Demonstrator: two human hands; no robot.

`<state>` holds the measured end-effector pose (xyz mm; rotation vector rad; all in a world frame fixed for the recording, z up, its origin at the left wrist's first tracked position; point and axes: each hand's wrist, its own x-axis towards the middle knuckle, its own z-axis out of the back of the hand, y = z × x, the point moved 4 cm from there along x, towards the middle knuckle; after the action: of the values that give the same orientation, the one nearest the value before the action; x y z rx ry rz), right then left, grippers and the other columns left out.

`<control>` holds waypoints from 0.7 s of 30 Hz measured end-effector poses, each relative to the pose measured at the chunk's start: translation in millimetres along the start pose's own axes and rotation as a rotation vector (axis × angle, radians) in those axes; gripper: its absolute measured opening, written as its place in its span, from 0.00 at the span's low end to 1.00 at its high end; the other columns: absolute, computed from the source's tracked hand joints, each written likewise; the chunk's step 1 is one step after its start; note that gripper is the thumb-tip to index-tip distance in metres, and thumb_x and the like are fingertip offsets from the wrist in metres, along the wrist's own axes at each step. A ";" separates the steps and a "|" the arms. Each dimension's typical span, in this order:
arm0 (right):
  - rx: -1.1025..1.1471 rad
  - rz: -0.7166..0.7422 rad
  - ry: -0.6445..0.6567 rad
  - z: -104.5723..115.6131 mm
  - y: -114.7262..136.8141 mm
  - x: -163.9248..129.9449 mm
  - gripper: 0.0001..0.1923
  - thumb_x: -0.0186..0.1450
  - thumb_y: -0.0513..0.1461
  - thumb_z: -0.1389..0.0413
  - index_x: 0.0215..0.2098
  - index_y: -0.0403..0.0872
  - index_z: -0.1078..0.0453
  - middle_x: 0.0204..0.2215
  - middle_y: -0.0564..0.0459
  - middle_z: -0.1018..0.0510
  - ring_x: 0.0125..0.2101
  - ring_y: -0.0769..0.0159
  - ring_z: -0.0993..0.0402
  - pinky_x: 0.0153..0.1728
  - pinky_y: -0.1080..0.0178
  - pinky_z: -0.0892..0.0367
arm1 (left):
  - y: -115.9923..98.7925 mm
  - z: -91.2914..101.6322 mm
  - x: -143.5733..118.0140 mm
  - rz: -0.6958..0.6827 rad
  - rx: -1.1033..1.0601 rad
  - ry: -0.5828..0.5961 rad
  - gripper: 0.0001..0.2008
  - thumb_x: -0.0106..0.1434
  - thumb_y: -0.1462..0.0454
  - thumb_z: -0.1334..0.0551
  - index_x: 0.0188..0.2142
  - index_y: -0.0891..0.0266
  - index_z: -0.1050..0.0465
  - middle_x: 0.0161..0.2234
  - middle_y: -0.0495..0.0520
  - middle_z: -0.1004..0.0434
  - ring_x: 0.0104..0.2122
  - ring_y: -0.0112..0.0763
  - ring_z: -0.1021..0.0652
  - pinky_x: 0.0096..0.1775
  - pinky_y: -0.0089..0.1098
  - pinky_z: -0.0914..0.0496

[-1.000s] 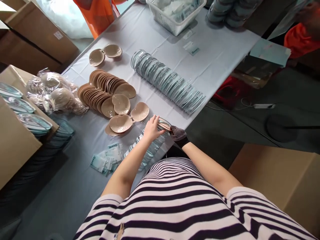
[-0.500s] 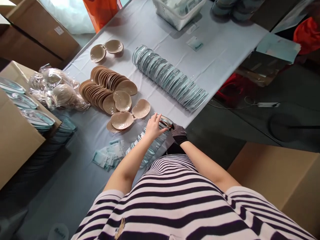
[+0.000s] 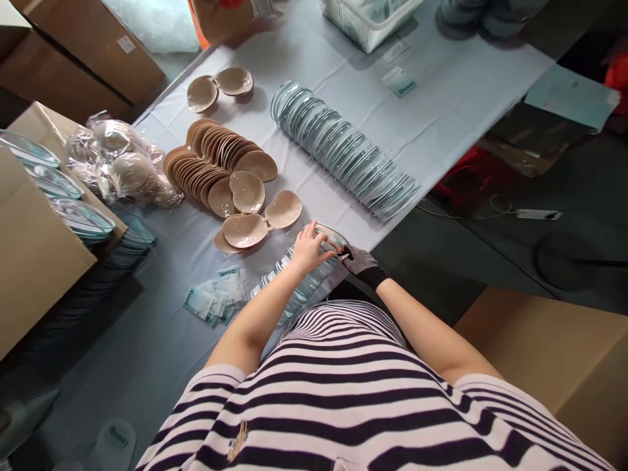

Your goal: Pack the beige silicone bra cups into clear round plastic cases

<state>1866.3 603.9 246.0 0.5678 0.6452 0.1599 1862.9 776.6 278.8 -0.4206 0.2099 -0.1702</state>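
Between my hands is a clear plastic case (image 3: 334,230) with something beige inside, near the table's edge. My bare left hand (image 3: 308,250) grips the case from the left, fingers over its top. My right hand (image 3: 360,260), in a dark speckled fingerless glove, pinches its right edge. Under my left forearm lies a row of clear cases (image 3: 297,297), partly hidden. Just beyond my left hand, a beige stick-on bra (image 3: 245,230) lies open with its two cups apart. Behind it, a stack of beige bra cups (image 3: 216,160) leans in two rows.
A long row of clear cases (image 3: 343,150) runs across the table (image 3: 456,111). Small printed packets (image 3: 216,297) lie at left, near bagged cups (image 3: 122,160) and a cardboard box (image 3: 42,242) of cases. A white basket (image 3: 370,29) stands at the back.
The view has shifted slightly. Both hands stay on the case, with the right hand a little farther from the left. The stacks on the table look unchanged.
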 end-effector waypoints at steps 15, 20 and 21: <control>-0.141 -0.079 -0.209 -13.4 -2.2 2.9 0.18 0.71 0.46 0.52 0.42 0.46 0.23 0.42 0.44 0.19 0.40 0.60 0.23 0.38 0.64 0.36 | -1.5 -1.3 0.6 0.010 0.030 -0.001 0.20 0.61 0.50 0.34 0.46 0.60 0.29 0.69 0.68 0.49 0.67 0.52 0.42 0.62 0.51 0.41; 0.467 -0.157 -0.188 -26.5 -22.1 7.9 0.20 0.65 0.51 0.49 0.39 0.44 0.26 0.29 0.48 0.20 0.29 0.63 0.23 0.29 0.65 0.34 | -4.7 -0.6 1.8 0.010 -0.008 -0.052 0.28 0.58 0.49 0.32 0.50 0.64 0.30 0.67 0.71 0.45 0.66 0.54 0.40 0.61 0.50 0.40; 0.582 -0.190 -0.165 -29.8 -26.0 9.7 0.22 0.64 0.53 0.49 0.39 0.44 0.26 0.26 0.49 0.21 0.26 0.63 0.25 0.26 0.65 0.35 | -5.1 -0.8 2.6 -0.007 -0.012 -0.054 0.29 0.57 0.48 0.32 0.51 0.64 0.31 0.67 0.71 0.45 0.66 0.54 0.39 0.61 0.51 0.40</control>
<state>1855.0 598.5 207.3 1.0615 0.5782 -0.2617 1864.6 771.3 279.8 -0.4376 0.1562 -0.1638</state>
